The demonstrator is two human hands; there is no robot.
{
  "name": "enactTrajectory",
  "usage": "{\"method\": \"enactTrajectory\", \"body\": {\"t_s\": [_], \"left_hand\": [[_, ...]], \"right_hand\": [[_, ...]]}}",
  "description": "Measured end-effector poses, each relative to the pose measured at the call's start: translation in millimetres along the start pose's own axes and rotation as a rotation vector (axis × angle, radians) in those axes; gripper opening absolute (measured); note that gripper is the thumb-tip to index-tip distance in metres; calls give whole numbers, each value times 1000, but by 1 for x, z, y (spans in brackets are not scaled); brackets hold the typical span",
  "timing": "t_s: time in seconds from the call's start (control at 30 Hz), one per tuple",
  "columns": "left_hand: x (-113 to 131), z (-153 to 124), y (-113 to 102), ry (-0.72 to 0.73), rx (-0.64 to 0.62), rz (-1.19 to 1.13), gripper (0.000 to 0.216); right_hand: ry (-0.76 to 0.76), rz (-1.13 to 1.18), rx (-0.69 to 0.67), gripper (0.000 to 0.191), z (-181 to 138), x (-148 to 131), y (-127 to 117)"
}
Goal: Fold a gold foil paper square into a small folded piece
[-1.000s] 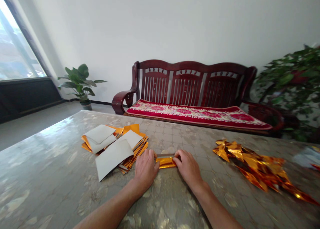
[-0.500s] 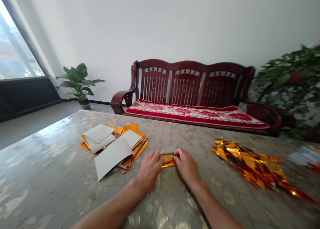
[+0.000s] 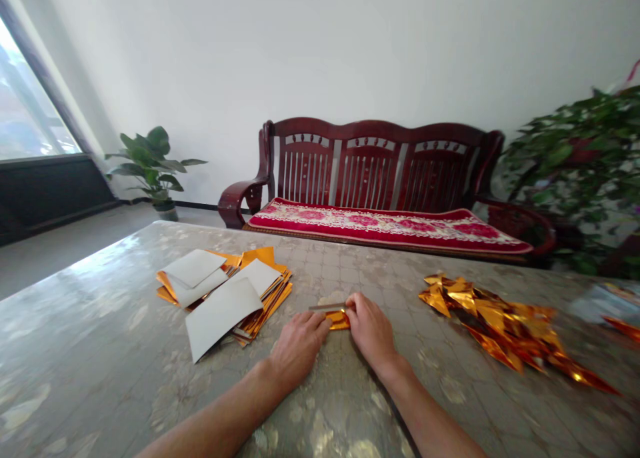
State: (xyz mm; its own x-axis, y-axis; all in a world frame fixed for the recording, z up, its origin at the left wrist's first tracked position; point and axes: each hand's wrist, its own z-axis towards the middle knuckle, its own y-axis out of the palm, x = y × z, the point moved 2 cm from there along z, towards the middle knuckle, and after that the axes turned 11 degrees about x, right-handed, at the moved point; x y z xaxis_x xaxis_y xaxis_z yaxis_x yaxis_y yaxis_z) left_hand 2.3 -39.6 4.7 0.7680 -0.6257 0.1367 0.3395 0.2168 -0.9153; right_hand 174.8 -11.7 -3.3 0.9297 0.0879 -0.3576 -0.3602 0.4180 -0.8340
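A small folded strip of gold foil paper lies on the patterned table right in front of me. My left hand presses its left end with curled fingers. My right hand pinches the right end, fingertips on the upper edge. To the left sits a stack of gold and white paper sheets. A heap of folded gold foil pieces lies to the right.
Beyond the table stands a dark red wooden bench with a floral red cushion. A potted plant is by the wall at left, a leafy plant at right. Some coloured items lie at the table's right edge.
My hands have drawn closer together over the gold strip, so less of it shows between them. The view has shifted slightly.
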Motion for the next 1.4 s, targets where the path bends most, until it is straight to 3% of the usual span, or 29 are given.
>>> {"method": "enactTrajectory", "body": {"t_s": [0.17, 0.37, 0.53, 0.63, 0.87, 1.1, 1.4], "left_hand": [[6, -9, -7, 39, 26, 57, 31], [8, -14, -10, 49, 50, 49, 47], [9, -14, -8, 43, 66, 24, 38], [9, -14, -7, 58, 76, 35, 36], [-1, -20, -2, 130, 39, 66, 60], [-10, -28, 1, 102, -39, 34, 65], [-14, -39, -3, 46, 0, 26, 63]], "right_hand": [[-75, -19, 38, 10, -1, 1, 1], [-311, -64, 156, 14, -14, -13, -7], [-519, 97, 0, 28, -34, -29, -7], [-511, 88, -82, 38, -42, -30, -8], [-428, -43, -247, 60, -51, -13, -17], [-394, -81, -314, 62, -50, 0, -22], [-361, -127, -311, 59, -44, 11, -20]]}}
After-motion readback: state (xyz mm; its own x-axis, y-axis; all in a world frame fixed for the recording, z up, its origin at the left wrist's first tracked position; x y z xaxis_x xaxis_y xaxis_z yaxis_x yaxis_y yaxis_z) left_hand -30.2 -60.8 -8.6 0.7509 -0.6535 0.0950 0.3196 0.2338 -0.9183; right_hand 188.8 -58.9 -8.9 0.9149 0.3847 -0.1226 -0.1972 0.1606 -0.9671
